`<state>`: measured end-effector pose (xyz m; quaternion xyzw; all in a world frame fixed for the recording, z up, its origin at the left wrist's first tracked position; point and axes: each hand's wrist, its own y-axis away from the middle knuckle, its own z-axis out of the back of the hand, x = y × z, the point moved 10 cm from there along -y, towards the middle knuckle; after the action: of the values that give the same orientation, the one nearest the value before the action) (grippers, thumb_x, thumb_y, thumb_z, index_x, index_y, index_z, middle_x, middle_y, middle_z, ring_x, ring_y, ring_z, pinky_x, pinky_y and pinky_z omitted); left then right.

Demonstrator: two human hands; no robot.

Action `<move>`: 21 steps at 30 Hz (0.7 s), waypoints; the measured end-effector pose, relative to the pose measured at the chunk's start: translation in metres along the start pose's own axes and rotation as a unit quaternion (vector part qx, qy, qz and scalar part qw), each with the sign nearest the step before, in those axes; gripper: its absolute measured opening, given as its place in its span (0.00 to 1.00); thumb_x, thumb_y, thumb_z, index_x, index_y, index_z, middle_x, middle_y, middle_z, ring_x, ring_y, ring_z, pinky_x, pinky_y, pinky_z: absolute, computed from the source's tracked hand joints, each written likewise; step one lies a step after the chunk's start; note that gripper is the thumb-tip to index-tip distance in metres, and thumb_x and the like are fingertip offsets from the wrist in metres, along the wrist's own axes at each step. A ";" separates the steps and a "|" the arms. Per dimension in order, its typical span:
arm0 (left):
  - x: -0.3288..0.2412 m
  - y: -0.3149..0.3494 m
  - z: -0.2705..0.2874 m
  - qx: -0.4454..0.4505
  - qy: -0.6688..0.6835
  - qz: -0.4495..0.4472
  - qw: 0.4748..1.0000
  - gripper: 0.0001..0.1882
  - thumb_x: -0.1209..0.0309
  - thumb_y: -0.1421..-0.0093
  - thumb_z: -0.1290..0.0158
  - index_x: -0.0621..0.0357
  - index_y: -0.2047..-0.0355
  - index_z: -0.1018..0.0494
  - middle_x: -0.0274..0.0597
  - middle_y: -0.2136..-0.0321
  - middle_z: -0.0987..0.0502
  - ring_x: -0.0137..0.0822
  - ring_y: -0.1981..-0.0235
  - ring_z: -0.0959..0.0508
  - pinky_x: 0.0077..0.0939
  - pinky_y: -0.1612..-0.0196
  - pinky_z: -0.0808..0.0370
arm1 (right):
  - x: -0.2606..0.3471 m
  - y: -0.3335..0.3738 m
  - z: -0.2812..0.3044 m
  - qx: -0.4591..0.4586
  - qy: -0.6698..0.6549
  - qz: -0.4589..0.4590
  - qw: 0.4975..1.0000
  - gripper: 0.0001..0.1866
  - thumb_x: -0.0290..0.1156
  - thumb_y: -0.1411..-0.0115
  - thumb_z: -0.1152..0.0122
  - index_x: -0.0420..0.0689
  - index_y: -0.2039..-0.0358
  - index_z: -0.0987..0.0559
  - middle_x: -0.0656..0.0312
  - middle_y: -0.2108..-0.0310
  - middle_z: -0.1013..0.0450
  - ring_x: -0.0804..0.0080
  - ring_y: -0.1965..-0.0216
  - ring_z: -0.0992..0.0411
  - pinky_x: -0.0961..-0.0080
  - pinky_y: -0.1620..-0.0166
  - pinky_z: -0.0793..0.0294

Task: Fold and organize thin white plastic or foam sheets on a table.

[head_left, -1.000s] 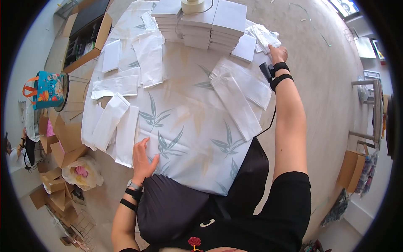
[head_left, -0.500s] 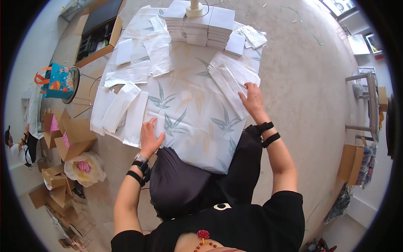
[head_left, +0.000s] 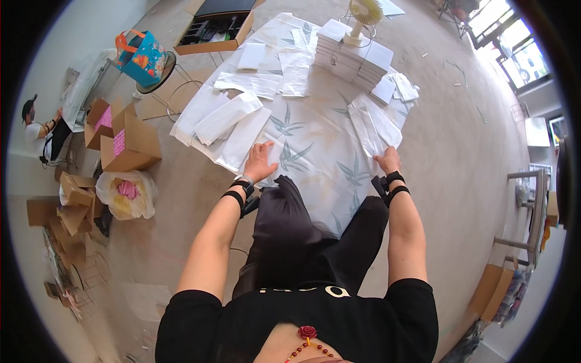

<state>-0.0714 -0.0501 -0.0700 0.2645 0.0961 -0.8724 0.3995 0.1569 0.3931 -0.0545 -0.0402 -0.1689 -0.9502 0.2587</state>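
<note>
Since half a second ago the right hand [head_left: 387, 161] has drawn nearer, pinching a white bag [head_left: 368, 128], while the left hand [head_left: 260, 162] lies spread on the surface [head_left: 315, 151]; sorting seems underway, and next the bag needs laying flat.

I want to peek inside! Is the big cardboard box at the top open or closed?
Open. The cardboard box has its flaps turned outward, and dark contents show inside. What those contents are is too small to tell.

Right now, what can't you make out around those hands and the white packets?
- Right hand: its fingers lie on a long white packet; whether they grip it is too small to tell in the head view.
- Left hand: palm down on the cloth, hiding anything under it.
- Stacked white boxes: contents hidden, sides closed.
- Open carton: cut off by the top edge.
</note>
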 end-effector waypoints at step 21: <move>-0.004 -0.005 -0.006 0.013 -0.010 0.023 1.000 0.42 0.59 0.49 0.35 0.45 0.35 0.41 0.52 0.46 0.36 0.56 0.40 0.36 0.46 0.34 0.35 | -0.016 -0.024 -0.008 -0.010 -0.149 0.101 0.984 0.22 0.37 0.58 0.31 0.35 0.65 0.15 0.39 0.66 0.19 0.43 0.60 0.19 0.56 0.54 0.21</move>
<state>-0.0707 -0.0412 -0.0734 0.2626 0.0748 -0.8668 0.4173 0.1588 0.4178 -0.0721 -0.2013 -0.1908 -0.9044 0.3244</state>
